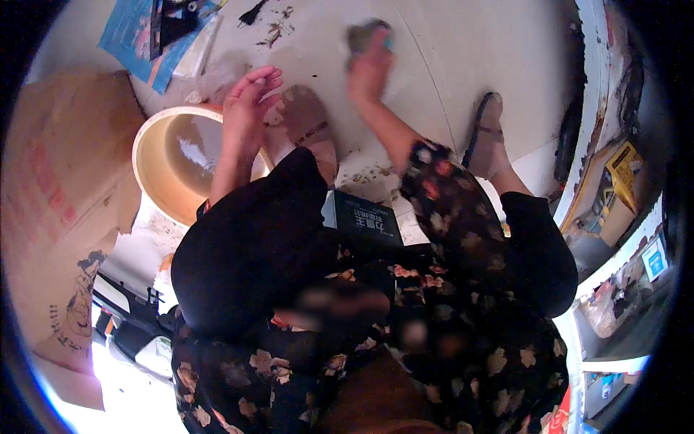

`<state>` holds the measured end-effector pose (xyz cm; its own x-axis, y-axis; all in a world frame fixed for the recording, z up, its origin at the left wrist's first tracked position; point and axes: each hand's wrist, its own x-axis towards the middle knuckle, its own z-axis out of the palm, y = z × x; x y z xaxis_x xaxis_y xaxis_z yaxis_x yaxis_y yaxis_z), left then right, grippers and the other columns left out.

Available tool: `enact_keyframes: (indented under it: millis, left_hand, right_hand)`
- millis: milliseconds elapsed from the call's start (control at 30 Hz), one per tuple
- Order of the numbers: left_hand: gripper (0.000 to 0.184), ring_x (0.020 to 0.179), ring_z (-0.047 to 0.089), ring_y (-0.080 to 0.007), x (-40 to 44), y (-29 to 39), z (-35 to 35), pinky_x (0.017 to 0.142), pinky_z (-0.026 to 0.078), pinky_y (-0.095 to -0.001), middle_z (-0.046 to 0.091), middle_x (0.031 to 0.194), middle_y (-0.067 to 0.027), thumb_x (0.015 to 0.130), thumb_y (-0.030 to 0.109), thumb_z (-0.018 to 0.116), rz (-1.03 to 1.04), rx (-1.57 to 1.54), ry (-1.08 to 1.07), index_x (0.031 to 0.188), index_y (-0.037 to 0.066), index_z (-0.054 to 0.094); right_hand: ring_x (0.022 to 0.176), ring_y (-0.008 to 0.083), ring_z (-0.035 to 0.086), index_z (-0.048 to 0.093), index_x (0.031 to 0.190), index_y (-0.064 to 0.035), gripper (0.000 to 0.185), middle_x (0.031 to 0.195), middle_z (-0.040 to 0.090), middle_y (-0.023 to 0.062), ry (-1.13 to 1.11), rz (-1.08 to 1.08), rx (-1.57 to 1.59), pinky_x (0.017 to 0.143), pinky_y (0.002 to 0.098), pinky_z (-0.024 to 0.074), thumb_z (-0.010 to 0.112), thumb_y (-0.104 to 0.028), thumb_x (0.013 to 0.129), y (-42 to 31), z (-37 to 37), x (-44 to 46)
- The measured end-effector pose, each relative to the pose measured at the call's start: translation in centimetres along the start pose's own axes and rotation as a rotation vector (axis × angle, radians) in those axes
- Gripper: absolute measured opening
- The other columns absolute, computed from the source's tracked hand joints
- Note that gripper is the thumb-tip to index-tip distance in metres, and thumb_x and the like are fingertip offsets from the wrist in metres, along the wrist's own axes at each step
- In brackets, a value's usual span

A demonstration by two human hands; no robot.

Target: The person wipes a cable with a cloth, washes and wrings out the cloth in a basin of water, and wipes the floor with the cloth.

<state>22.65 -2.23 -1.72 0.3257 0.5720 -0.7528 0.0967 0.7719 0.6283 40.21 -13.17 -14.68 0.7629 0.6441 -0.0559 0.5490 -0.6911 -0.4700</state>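
Soft, fairly bright light lies over the pale floor (pixel 441 43); the lower left burns out to bluish white; glare shines inside the bucket (pixel 153 173); black trousers (pixel 238 249) swallow detail; motion blur smears the right hand (pixel 370 76) and the held object (pixel 359 42); hazy patches blot the floral top (pixel 463 217); fisheye distortion bends the edges, corners black.

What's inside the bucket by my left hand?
The bucket seems to hold greyish liquid with pale reflections. Your left forearm covers part of its opening; that part is hidden.
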Motion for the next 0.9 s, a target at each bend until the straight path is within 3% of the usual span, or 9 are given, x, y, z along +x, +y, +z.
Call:
enact_keyframes:
  millis: [100, 233, 367, 433, 533, 667, 767, 867, 900]
  left_hand:
    - [0.025, 0.101, 0.057, -0.0169, 0.1, 0.5, 0.0, 0.085, 0.044, -0.0288, 0.062, 0.112, -0.0089, 0.091, 0.015, 0.047, 0.048, -0.004, -0.006, 0.111, 0.004, 0.059]
    - [0.028, 0.103, 0.056, -0.0179, 0.0, 0.9, -0.4, 0.086, 0.044, -0.0301, 0.061, 0.113, -0.0093, 0.092, 0.019, 0.048, 0.066, 0.018, 0.038, 0.113, 0.004, 0.057]
    - [0.028, 0.104, 0.056, -0.0196, 0.6, -0.3, -0.8, 0.087, 0.044, -0.0317, 0.058, 0.117, -0.0113, 0.092, 0.016, 0.047, 0.061, -0.049, -0.013, 0.115, 0.002, 0.054]
    - [0.028, 0.104, 0.056, -0.0201, -0.1, 0.2, 0.1, 0.087, 0.043, -0.0322, 0.058, 0.117, -0.0115, 0.092, 0.016, 0.047, 0.052, 0.024, -0.009, 0.115, 0.002, 0.054]
    - [0.027, 0.104, 0.057, -0.0205, 0.0, 0.1, 0.2, 0.087, 0.043, -0.0326, 0.059, 0.116, -0.0116, 0.092, 0.015, 0.047, 0.053, 0.028, -0.009, 0.114, 0.002, 0.055]
    - [0.037, 0.113, 0.051, -0.0225, 0.2, -0.6, -0.9, 0.096, 0.038, -0.0349, 0.054, 0.123, -0.0115, 0.093, 0.023, 0.047, 0.040, 0.102, -0.025, 0.124, 0.003, 0.048]
    - [0.039, 0.114, 0.051, -0.0230, -0.4, -0.8, -0.6, 0.096, 0.039, -0.0356, 0.054, 0.123, -0.0121, 0.092, 0.025, 0.049, 0.018, 0.089, -0.026, 0.123, 0.002, 0.048]
    - [0.033, 0.109, 0.054, -0.0209, -0.4, -0.3, 0.6, 0.091, 0.041, -0.0327, 0.057, 0.119, -0.0114, 0.092, 0.020, 0.047, 0.031, 0.076, -0.020, 0.119, 0.001, 0.052]
    - [0.030, 0.106, 0.055, -0.0198, -0.7, 0.0, 0.8, 0.089, 0.042, -0.0311, 0.058, 0.117, -0.0109, 0.093, 0.017, 0.046, 0.026, 0.079, -0.011, 0.117, 0.001, 0.053]
  right_hand:
    - [0.090, 0.0319, 0.052, 0.028, 0.140, -0.0027, 0.062, 0.119, 0.048, 0.0220, -0.382, 0.128, 0.656, 0.078, 0.0424, 0.0433, 0.050, -0.002, 0.082, -4.5, 6.6, 2.4]
    - [0.107, 0.0424, 0.048, 0.030, 0.141, -0.0152, 0.062, 0.119, 0.046, 0.0260, -0.334, -0.220, 0.586, 0.092, 0.0461, 0.0413, 0.049, -0.006, 0.083, -10.0, -3.7, 3.6]
    - [0.097, 0.0254, 0.051, 0.030, 0.139, -0.0016, 0.058, 0.125, 0.048, 0.0175, 0.044, -0.252, 0.336, 0.085, 0.0360, 0.0425, 0.048, 0.000, 0.084, 2.8, -9.7, -1.6]
    - [0.120, 0.0282, 0.043, 0.031, 0.140, -0.0022, 0.059, 0.131, 0.046, 0.0163, 0.081, 0.157, 0.307, 0.101, 0.0341, 0.0331, 0.047, 0.003, 0.083, 9.5, -12.6, -5.7]
    - [0.109, 0.0341, 0.052, 0.014, 0.144, -0.0035, 0.070, 0.126, 0.046, 0.0244, 0.039, 1.132, -0.017, 0.090, 0.0400, 0.0443, 0.051, -0.007, 0.085, 16.7, -13.1, -9.2]
    - [0.101, 0.0404, 0.055, 0.004, 0.144, -0.0033, 0.082, 0.122, 0.043, 0.0311, 0.098, 0.971, -0.431, 0.086, 0.0435, 0.0466, 0.057, -0.018, 0.082, 18.6, -7.2, -6.5]
    - [0.105, 0.0313, 0.050, 0.018, 0.142, -0.0020, 0.069, 0.124, 0.041, 0.0228, 0.079, 0.837, -0.088, 0.088, 0.0417, 0.0427, 0.053, -0.008, 0.083, 13.0, -7.4, -0.4]
    - [0.092, 0.0401, 0.051, 0.022, 0.142, -0.0088, 0.075, 0.105, 0.050, 0.0247, 0.195, 0.398, -0.122, 0.081, 0.0446, 0.0436, 0.057, -0.003, 0.076, 7.3, -3.6, 4.7]
    - [0.100, 0.0392, 0.047, 0.025, 0.142, -0.0090, 0.064, 0.115, 0.045, 0.0247, 0.035, 0.349, 0.359, 0.087, 0.0428, 0.0400, 0.050, -0.009, 0.083, 4.4, -3.1, 6.9]
